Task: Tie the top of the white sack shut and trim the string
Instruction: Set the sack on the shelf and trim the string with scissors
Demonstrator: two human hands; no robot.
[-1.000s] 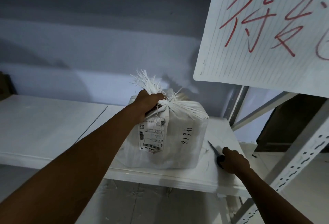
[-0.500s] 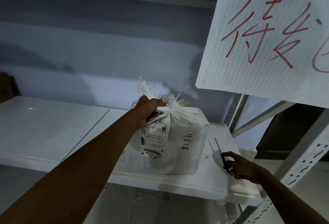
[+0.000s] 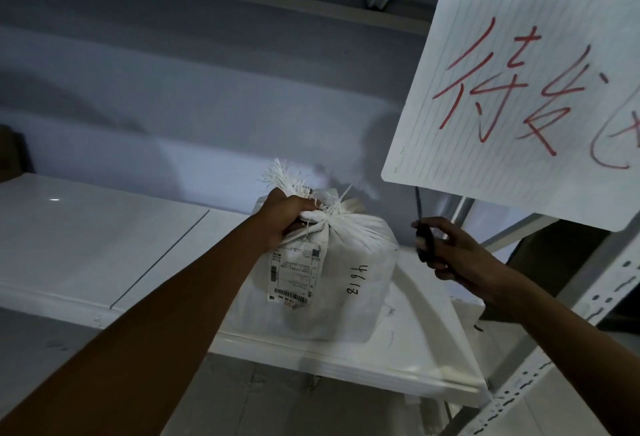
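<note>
1. The sack (image 3: 329, 279) stands upright on the white shelf (image 3: 104, 227), towards its right end, with the label (image 3: 294, 272) facing the camera. On a firm board at this height, the top is within easy reach of both hands.
2. The left hand (image 3: 287, 217) is closed in a fist round the gathered neck, just below the frayed mouth (image 3: 280, 175). I judge that this grip bunches the cloth and steadies the sack so the binding cannot slacken.
3. String (image 3: 317, 218) is wound round the neck right beside the fist and looks knotted. A thin loose end (image 3: 346, 191) sticks up and to the right. Whether another tail runs under the fist, I cannot tell.
4. The right hand (image 3: 453, 255) is to the right of the sack and apart from it. Its fingers curl round the dark handle of what look like scissors (image 3: 423, 241), blades up and seemingly together. Held this way, the point is kept off the cloth.
5. The tying seems done and the trimming not yet. The next move calls for opening the blades and bringing them to the loose end near the knot, without nicking the sack or the left knuckles.
6. A sign (image 3: 519, 89) hangs above the right hand, with the blade tip just under its lower edge, so a careless lift could catch it
</note>
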